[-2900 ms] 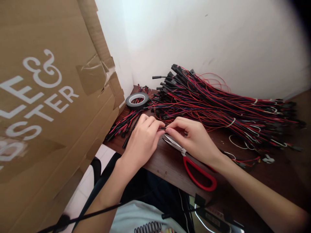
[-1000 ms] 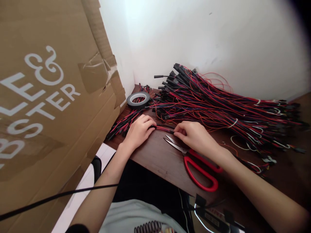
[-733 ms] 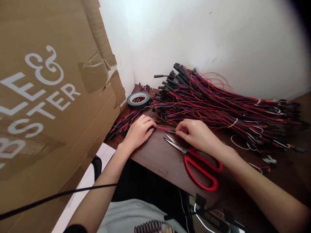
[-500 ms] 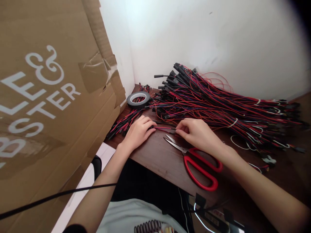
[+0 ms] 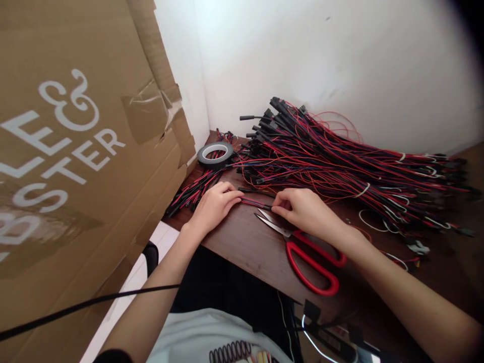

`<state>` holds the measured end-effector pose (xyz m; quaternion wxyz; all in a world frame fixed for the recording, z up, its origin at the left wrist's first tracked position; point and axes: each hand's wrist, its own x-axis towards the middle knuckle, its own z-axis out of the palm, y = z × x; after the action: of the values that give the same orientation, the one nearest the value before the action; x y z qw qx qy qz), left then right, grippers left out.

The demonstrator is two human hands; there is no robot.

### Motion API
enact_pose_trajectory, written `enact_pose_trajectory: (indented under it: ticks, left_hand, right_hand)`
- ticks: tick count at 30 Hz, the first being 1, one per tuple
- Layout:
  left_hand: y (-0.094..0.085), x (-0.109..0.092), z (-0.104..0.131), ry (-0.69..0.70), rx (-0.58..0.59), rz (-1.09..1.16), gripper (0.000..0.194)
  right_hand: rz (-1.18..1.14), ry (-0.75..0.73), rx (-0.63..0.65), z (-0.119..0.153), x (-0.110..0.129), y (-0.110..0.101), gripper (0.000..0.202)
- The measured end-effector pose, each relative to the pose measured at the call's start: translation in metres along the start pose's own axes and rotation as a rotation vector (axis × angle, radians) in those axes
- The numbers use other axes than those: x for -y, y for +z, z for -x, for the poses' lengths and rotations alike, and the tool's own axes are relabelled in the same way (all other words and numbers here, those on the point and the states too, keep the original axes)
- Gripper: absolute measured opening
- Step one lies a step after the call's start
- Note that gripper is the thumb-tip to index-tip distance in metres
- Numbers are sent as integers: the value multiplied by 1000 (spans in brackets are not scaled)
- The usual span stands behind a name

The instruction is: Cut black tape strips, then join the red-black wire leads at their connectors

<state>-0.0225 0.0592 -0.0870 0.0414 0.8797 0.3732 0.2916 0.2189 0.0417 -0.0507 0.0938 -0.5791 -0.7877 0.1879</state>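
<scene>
A thin red-and-black wire lead (image 5: 254, 202) runs between my two hands, just above the dark wooden tabletop. My left hand (image 5: 215, 202) is closed on its left end, thumb and fingers pressed together. My right hand (image 5: 295, 204) pinches the dark right end between thumb and fingertips. Right below the lead lie red-handled scissors (image 5: 312, 259), blades slightly parted and tips pointing left, under the edge of my right hand. Another black lead (image 5: 254, 191) lies behind the held one. What sits inside my left fingers is hidden.
A large pile of wire harnesses (image 5: 325, 156) spreads along the white wall. A roll of black tape (image 5: 215, 153) lies on shorter leads (image 5: 189, 194) at the left. A tall cardboard box (image 5: 75, 191) stands close on my left. The tabletop's front edge (image 5: 245, 264) runs near my body.
My right hand has shifted slightly down and toward me with its end of the lead. The left hand stays almost in place. The scissors and pile have not moved.
</scene>
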Motion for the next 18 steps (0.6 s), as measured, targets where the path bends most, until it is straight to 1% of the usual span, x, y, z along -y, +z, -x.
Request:
enact_pose_trajectory:
  ticks: [5,10,13,18]
  left_hand:
    - [0,0,2,20,23,-96,27]
    - [-1,-1,2,43,62,-165,30]
    - [-1,1,2,26,83,-134,31]
    - [-4,1,1,-6,106,-5,32]
  right_hand:
    - [86,-8,21,2,2,-3,12]
    - [253,-45,17,7,9,-5,17]
    - [305,-59,10,8,12,-5,20]
    - [286,-51,5,8,12,-5,19]
